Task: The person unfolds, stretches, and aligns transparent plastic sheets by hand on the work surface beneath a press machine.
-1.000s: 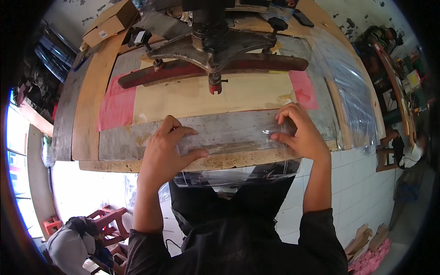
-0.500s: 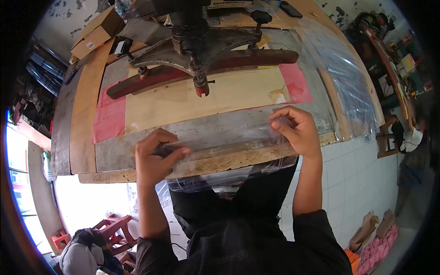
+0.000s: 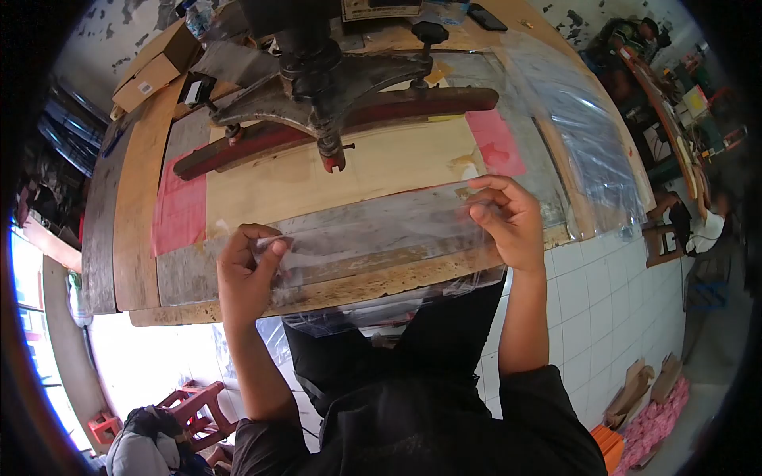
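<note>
Strong daylight is entering through a window (image 3: 30,293) beyond the left edge of the table (image 3: 136,238), burning out to white with blue fringing. Below the near left corner, the floor (image 3: 151,357) is losing all detail to overexposure. Plastic sheeting (image 3: 591,119) along the right edge is returning streaked glare; clear film (image 3: 381,234) at the near edge is showing hazy reflections. The press (image 3: 305,59) is sitting darkly underexposed. Wide-angle distortion is bending outer lines, and black vignetting is swallowing the corners.

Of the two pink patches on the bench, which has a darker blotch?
The right patch, just beyond the right hand: it shows a deeper pink blotch, while the left patch looks more even.
</note>
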`<state>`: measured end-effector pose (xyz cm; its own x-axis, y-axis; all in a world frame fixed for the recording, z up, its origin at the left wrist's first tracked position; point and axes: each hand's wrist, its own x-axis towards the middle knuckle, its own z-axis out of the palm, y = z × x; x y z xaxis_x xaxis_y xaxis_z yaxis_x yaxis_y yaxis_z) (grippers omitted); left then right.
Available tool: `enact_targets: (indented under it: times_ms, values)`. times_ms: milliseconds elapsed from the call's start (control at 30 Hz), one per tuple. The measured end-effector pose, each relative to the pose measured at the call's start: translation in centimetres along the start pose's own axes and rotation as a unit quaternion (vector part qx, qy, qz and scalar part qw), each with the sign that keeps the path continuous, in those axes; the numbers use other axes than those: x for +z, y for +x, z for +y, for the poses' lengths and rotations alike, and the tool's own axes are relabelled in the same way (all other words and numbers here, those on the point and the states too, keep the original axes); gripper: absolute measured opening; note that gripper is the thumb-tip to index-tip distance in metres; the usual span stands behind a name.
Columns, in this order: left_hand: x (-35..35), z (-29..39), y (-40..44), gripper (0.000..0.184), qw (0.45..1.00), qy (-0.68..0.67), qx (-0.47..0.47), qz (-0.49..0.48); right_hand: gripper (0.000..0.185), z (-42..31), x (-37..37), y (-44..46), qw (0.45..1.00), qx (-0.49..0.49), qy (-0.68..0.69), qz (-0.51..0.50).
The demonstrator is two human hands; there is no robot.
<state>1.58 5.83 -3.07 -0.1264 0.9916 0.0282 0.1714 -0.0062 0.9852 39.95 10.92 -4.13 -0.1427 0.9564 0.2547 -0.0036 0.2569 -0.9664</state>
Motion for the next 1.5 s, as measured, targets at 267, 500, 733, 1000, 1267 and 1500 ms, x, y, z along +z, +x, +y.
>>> enact_targets:
  times_ms: [267, 500, 733, 1000, 1267, 1500]
  values:
    - [-0.5, -0.9, 0.0, 0.013, 0.998, 0.001, 0.056, 0.006, 0.031, -0.5, 0.2, -0.2, 1.000, 0.005, 0.022, -0.016]
    - [-1.2, -1.5, 0.0, 0.014, 0.997, -0.024, 0.071, -0.010, 0.025, -0.2, 0.1, -0.3, 1.000, 0.005, -0.012, 0.004]
    - [-0.9, -1.5, -0.9, 0.015, 0.993, -0.055, 0.095, -0.032, 0.017, 0.6, -0.4, -0.4, 0.999, 0.001, 0.028, 0.026]
    - [-0.5, -0.9, -0.9, 0.011, 0.976, -0.155, 0.133, -0.069, 0.033, 1.1, -0.7, -0.5, 0.998, -0.037, -0.034, 0.043]
    - [-0.6, -0.2, -1.4, 0.019, 0.990, -0.107, 0.078, -0.056, 0.036, 1.1, -0.4, -0.2, 0.997, -0.028, -0.036, 0.066]
    - [-0.7, -0.5, -1.5, 0.040, 0.992, -0.119, 0.028, -0.025, 0.033, 0.8, -0.1, -0.1, 0.994, 0.017, -0.059, 0.090]
